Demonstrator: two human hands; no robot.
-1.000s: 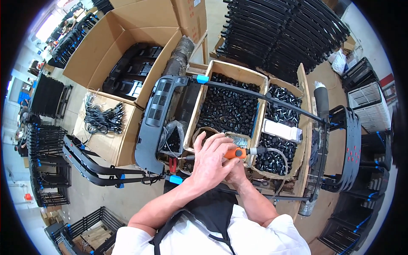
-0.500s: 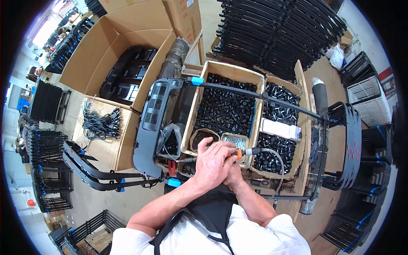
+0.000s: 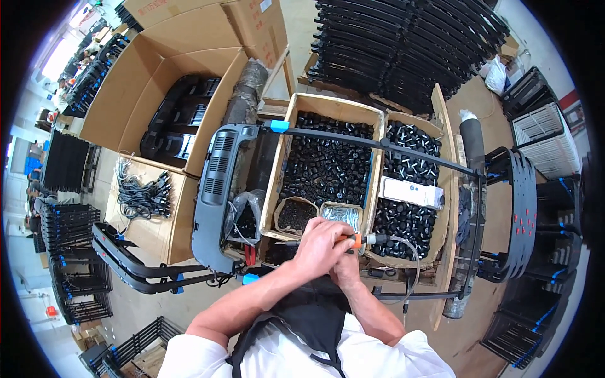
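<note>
Orange plastic peeks past our fingers: our left hand (image 3: 320, 247) is curled around the driver (image 3: 358, 240) at the lower middle of the frame. Its shaft points left, perhaps so the hose (image 3: 413, 252) trails clear to the right. Our right hand (image 3: 345, 269) sits just beneath; with its fingers hidden, we cannot tell what they grip. Above, the screws (image 3: 340, 214) and dark bits (image 3: 296, 215) lie nearest us in the crate (image 3: 340, 107), likely for short reaches. Over it spans the bar (image 3: 386, 143), meeting the cover (image 3: 214, 198) at left.
</note>
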